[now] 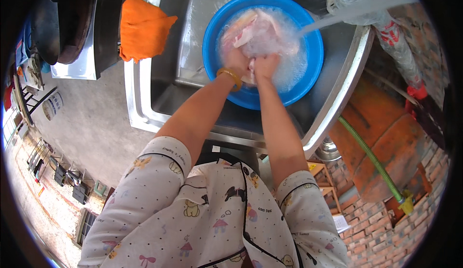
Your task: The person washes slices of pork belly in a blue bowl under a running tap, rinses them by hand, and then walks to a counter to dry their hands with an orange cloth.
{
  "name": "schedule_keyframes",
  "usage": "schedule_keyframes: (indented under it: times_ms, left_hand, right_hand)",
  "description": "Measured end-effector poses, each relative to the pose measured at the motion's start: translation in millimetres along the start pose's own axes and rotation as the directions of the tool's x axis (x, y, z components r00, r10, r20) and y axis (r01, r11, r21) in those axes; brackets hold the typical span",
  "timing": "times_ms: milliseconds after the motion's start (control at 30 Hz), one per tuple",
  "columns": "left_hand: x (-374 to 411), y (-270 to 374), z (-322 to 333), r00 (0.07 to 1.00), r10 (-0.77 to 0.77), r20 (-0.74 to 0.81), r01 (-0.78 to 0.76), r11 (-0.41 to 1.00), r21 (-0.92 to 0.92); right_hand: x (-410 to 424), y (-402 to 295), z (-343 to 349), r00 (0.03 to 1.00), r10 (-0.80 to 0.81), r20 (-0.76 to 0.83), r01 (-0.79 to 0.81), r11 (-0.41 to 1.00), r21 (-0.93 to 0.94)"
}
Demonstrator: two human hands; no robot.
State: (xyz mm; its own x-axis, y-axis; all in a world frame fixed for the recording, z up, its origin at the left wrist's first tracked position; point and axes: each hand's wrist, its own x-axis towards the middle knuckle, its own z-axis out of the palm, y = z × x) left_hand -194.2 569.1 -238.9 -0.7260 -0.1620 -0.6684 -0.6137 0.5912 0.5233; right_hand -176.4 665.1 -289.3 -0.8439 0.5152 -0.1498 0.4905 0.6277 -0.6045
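Observation:
A large piece of pale, pinkish raw meat (263,32) lies in foamy water inside a blue plastic basin (317,56). My left hand (237,61) grips its near side; a yellow bangle circles that wrist. Right beside it, my right hand (267,66) is closed around the near end, and a narrow pale part of the meat shows between the two hands. Froth and the meat hide some fingertips. From the upper right, a stream of water (338,16) runs into the basin. The basin stands in a stainless steel sink (195,25).
An orange cloth (144,29) hangs over the sink's left rim. Farther left is a dark wok (77,25) by a metal-edged counter. A plastic-wrapped pipe (398,47) and a green ribbed hose (372,156) are on the right, near a brick wall (376,231).

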Motion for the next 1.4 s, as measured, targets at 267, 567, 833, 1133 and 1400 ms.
schedule_keyframes:
  times_ms: [267, 567, 833, 1133, 1400]
  left_hand:
    - [-20, -27, 24, 0.968, 0.188, -0.168, -0.244, 0.863, -0.442]
    - [9, -15, -5, 0.969, -0.098, 0.226, 0.188, 0.886, -0.424]
    - [-12, -7, -1, 0.982, 0.117, -0.146, -0.172, 0.870, -0.461]
    - [16, -11, 14, 0.960, -0.280, 0.008, 0.231, 0.774, -0.589]
    - [-8, 15, -2, 0.987, -0.133, 0.085, 0.143, 0.518, -0.843]
  right_hand:
    - [16, -33, -17, 0.895, 0.330, 0.298, -0.349, 0.937, 0.009]
    - [-32, -78, -35, 0.997, -0.067, -0.033, 0.070, 0.994, 0.090]
    - [-12, -34, -11, 0.994, 0.032, 0.103, -0.038, 0.997, 0.061]
    - [15, -20, -4, 0.874, 0.390, 0.291, -0.432, 0.897, 0.095]
    - [-60, -49, -37, 0.944, 0.082, 0.319, -0.208, 0.901, 0.381]
